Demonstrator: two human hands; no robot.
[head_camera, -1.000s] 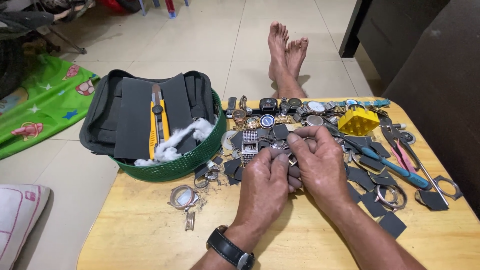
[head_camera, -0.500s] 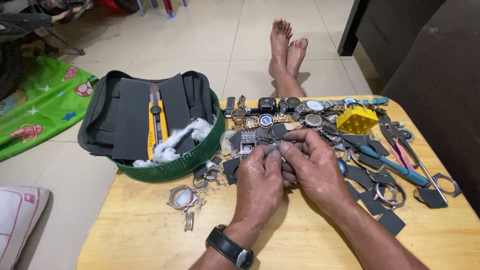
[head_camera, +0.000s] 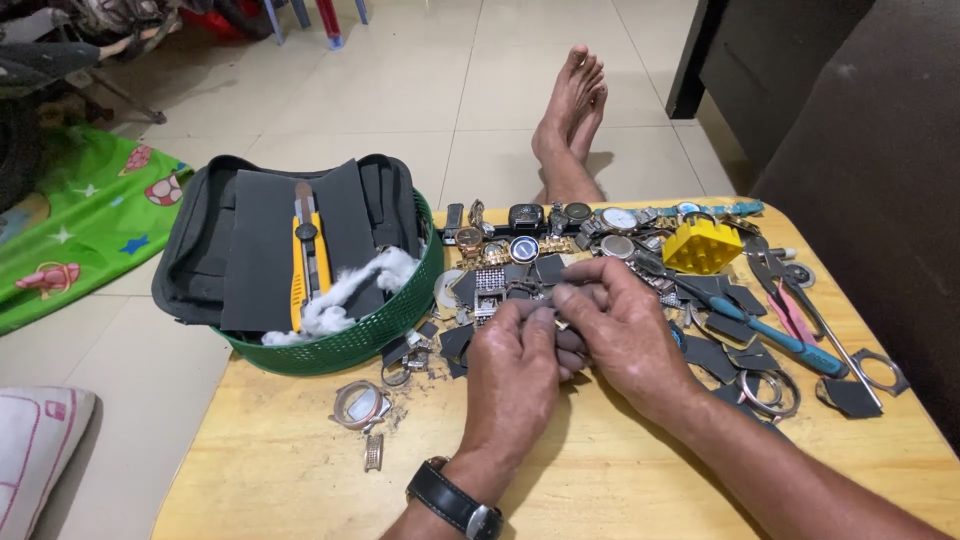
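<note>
My left hand (head_camera: 515, 375) and my right hand (head_camera: 620, 330) meet over the middle of a wooden table (head_camera: 280, 470). Both close around a small dark watch part (head_camera: 545, 296) pinched between the fingertips; most of it is hidden by my fingers. A black-strapped wristwatch (head_camera: 450, 497) sits on my left wrist. Just beyond my hands lies a pile of watches (head_camera: 545, 225), metal bracelets and dark sandpaper scraps (head_camera: 720, 355).
A green basket (head_camera: 385, 325) at the left holds a black pouch, a yellow utility knife (head_camera: 308, 255) and white cotton. A yellow block (head_camera: 703, 245), blue-handled tool (head_camera: 770, 335), pliers (head_camera: 790, 295) and metal rings (head_camera: 770, 390) lie right. A loose watch case (head_camera: 358, 405) lies front-left. My bare feet (head_camera: 572, 110) rest beyond the table.
My hands stayed together over the same spot; the fingers shifted slightly around the small part. Nothing else moved.
</note>
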